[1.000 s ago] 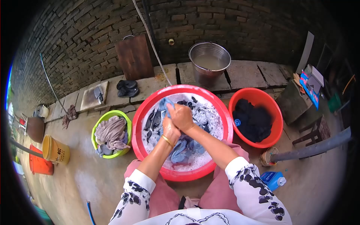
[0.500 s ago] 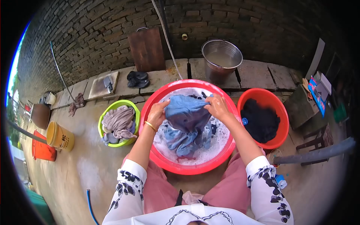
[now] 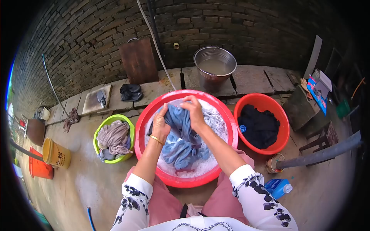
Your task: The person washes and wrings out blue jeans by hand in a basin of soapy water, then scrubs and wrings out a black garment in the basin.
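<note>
Both hands hold a wet blue cloth (image 3: 178, 120) above the big red basin (image 3: 233, 129). On the cloth's left side, my left hand (image 3: 160, 125), with a gold bangle at the wrist, is closed around its edge. My right hand (image 3: 195, 113) grips the cloth's upper right part with bent fingers. The lower part of the cloth hangs into white suds (image 3: 214, 119), where more blue fabric (image 3: 179, 154) lies; where one piece ends and the other begins cannot be made out.
A green basin (image 3: 133, 134) of greyish clothes stands left, a red basin (image 3: 285, 131) of dark clothes right. Behind are a metal bucket (image 3: 215, 65), black shoes (image 3: 131, 92) and a wooden board (image 3: 138, 61). A blue bottle (image 3: 278, 188) lies near my right knee.
My hands were pressed together on the cloth, then spread it wide between them. Now they are closer again, with the cloth bunched and hanging. The camera view has shifted too.
</note>
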A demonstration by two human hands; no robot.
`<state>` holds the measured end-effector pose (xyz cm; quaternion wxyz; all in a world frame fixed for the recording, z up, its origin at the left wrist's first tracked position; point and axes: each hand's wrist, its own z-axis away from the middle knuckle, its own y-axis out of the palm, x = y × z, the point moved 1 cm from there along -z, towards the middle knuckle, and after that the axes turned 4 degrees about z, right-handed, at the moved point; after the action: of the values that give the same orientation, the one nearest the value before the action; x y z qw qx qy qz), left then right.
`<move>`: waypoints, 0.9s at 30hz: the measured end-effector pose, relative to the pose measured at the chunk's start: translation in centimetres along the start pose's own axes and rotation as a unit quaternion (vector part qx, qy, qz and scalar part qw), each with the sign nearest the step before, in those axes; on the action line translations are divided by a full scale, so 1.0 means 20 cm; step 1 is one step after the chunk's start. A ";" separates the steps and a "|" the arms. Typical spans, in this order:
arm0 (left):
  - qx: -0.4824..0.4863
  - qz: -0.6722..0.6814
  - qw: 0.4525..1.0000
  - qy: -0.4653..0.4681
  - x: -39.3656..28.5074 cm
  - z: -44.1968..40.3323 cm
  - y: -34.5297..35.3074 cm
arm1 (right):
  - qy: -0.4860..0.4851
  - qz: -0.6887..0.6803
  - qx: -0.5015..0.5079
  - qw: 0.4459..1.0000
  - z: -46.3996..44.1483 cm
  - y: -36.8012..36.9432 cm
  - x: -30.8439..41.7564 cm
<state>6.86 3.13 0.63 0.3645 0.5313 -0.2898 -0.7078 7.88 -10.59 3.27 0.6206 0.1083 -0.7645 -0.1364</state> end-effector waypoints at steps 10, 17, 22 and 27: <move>-0.147 -0.027 0.988 0.038 0.33 0.02 0.01 | -0.253 0.557 0.017 0.791 -0.05 -0.04 -0.25; -0.001 -0.022 0.999 0.048 0.22 0.01 -0.08 | -0.183 0.397 0.000 0.899 0.14 0.15 -0.12; -0.141 -0.046 0.988 0.036 0.28 0.09 0.02 | -0.258 0.436 0.011 0.862 0.09 0.02 -0.04; -0.019 -0.157 0.984 0.081 0.10 0.22 0.19 | 0.010 0.379 0.099 0.920 0.00 -0.18 -0.14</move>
<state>2.99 -0.51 3.79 0.2812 0.6185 -0.1594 -0.7163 8.54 -13.11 -0.54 0.6197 -0.1273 -0.7518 0.1860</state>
